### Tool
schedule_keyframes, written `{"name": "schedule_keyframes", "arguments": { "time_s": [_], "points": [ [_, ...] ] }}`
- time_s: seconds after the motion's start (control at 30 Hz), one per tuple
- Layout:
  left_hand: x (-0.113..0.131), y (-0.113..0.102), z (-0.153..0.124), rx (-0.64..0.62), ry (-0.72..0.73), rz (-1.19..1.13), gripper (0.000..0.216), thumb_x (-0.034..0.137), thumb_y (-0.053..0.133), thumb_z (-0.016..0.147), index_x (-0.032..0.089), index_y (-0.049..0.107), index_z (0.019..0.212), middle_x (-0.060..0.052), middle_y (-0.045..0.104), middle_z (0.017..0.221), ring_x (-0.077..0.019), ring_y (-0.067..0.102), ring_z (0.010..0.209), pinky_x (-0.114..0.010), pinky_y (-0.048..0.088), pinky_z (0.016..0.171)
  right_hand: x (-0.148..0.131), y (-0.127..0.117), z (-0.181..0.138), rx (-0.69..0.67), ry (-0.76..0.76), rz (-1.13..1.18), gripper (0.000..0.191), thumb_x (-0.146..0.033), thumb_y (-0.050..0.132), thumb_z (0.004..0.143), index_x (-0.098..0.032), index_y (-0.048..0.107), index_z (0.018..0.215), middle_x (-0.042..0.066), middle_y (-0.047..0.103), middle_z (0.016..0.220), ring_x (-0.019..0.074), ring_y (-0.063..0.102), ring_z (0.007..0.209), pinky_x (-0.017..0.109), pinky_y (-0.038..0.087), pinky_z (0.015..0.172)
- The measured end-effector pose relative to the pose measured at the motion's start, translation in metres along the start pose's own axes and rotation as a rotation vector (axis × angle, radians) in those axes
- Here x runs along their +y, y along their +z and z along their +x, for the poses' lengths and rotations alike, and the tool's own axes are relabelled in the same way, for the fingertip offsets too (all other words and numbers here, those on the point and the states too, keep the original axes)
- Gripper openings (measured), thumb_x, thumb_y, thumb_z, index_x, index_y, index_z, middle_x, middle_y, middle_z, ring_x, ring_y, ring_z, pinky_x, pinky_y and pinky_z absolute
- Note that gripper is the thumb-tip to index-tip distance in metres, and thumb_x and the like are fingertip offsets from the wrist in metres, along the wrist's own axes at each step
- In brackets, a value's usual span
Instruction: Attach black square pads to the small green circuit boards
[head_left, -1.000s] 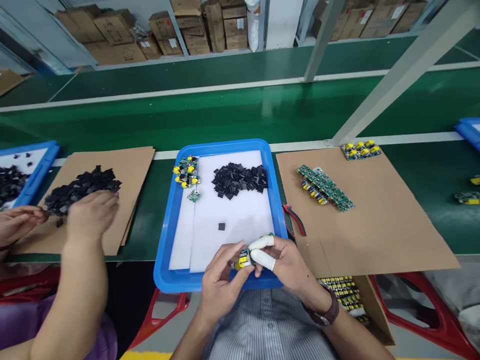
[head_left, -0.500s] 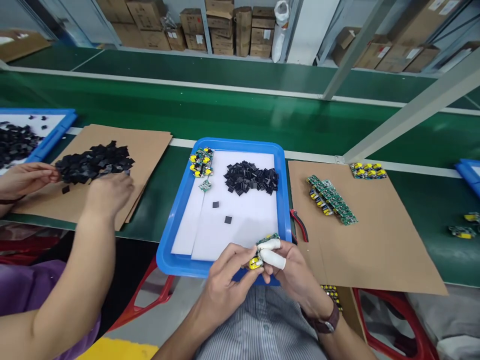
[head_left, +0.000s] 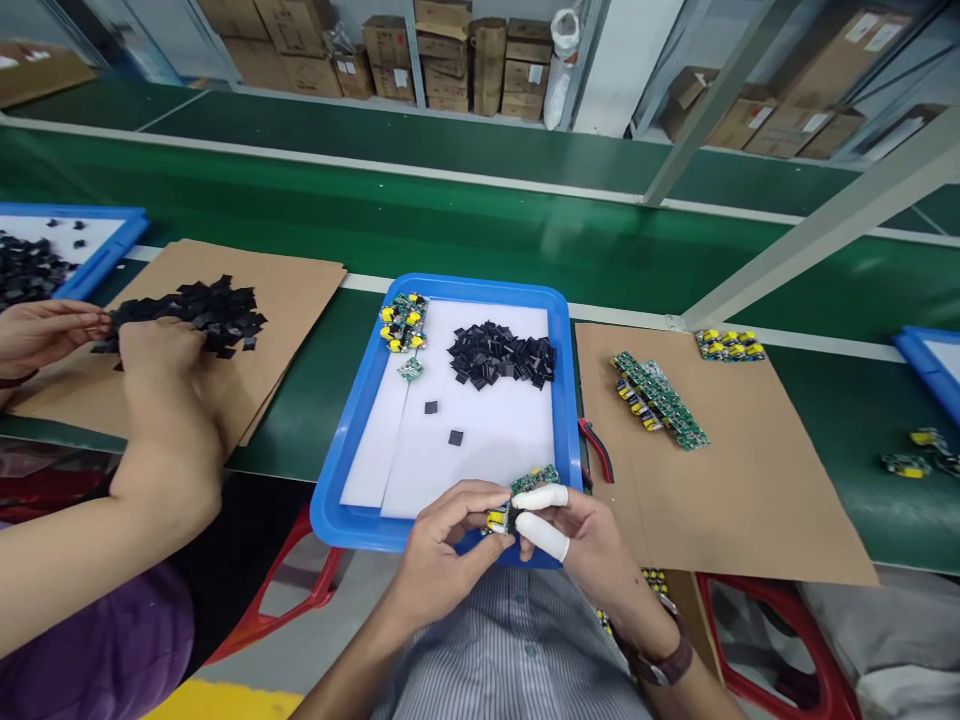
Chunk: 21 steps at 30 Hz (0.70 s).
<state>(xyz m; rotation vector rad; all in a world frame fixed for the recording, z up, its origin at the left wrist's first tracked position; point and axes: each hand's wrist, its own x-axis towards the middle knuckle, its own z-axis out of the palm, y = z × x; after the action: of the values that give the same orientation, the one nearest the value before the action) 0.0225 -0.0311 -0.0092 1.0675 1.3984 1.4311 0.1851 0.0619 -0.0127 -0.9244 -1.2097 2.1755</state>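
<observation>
Over the near edge of the blue tray, my left hand is closed on a small circuit board with a yellow part. My right hand, with white finger cots on thumb and forefinger, pinches a small black piece against that board; fingers partly hide it. Just beyond my fingertips is a green board strip. In the tray are a pile of black square pads, two loose black pads, a cluster of boards with yellow parts and a single small board.
Red-handled pliers lie right of the tray. Beyond them, cardboard bears board strips and a yellow-topped board block. At left, a co-worker's hands work at a black pad heap. A slanted metal post rises at right.
My hands have shifted slightly, and the held board has turned, with a black piece now showing at the white fingertips. The co-worker's right hand has moved left over the heap.
</observation>
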Motion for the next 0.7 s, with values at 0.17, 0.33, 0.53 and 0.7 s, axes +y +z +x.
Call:
{"name": "schedule_keyframes", "arguments": {
  "time_s": [0.17, 0.33, 0.53, 0.7],
  "points": [
    [-0.007, 0.001, -0.001, 0.029, 0.013, -0.044, 0.032, 0.007, 0.076, 0.084, 0.024, 0.077, 0.112, -0.011, 0.072, 0.116, -0.0241, 0.073, 0.105, -0.033, 0.064, 0.085, 0.002, 0.01, -0.002, 0.105, -0.072, -0.04, 0.02, -0.03, 0.089, 0.073, -0.021, 0.076, 0.084, -0.001, 0.067, 0.075, 0.0109, 0.064, 0.053, 0.024, 0.055, 0.052],
    [-0.01, 0.001, 0.0, 0.119, 0.129, 0.0, 0.04, 0.005, 0.078, 0.082, 0.027, 0.076, 0.116, -0.009, 0.072, 0.113, -0.0219, 0.073, 0.1, -0.031, 0.064, 0.081, 0.005, 0.019, -0.003, 0.172, -0.149, -0.03, 0.019, -0.03, 0.088, 0.074, -0.021, 0.074, 0.083, 0.0, 0.067, 0.076, 0.0123, 0.065, 0.053, 0.026, 0.057, 0.052],
    [-0.01, 0.001, 0.002, 0.086, 0.184, 0.168, 0.043, 0.005, 0.075, 0.086, 0.028, 0.074, 0.122, -0.008, 0.069, 0.111, -0.0191, 0.071, 0.097, -0.028, 0.061, 0.079, 0.013, 0.01, 0.002, 0.162, -0.116, 0.045, 0.021, -0.036, 0.084, 0.081, -0.021, 0.072, 0.091, -0.002, 0.068, 0.062, 0.0147, 0.065, 0.052, 0.031, 0.059, 0.059],
    [-0.01, 0.004, 0.001, 0.097, 0.189, 0.228, 0.044, 0.005, 0.074, 0.086, 0.028, 0.074, 0.124, -0.007, 0.068, 0.111, -0.0189, 0.07, 0.097, -0.029, 0.06, 0.081, 0.023, 0.003, 0.004, 0.113, -0.099, 0.166, 0.013, -0.028, 0.082, 0.086, -0.021, 0.074, 0.094, -0.003, 0.071, 0.061, 0.0118, 0.066, 0.053, 0.025, 0.057, 0.061]
  ]
}}
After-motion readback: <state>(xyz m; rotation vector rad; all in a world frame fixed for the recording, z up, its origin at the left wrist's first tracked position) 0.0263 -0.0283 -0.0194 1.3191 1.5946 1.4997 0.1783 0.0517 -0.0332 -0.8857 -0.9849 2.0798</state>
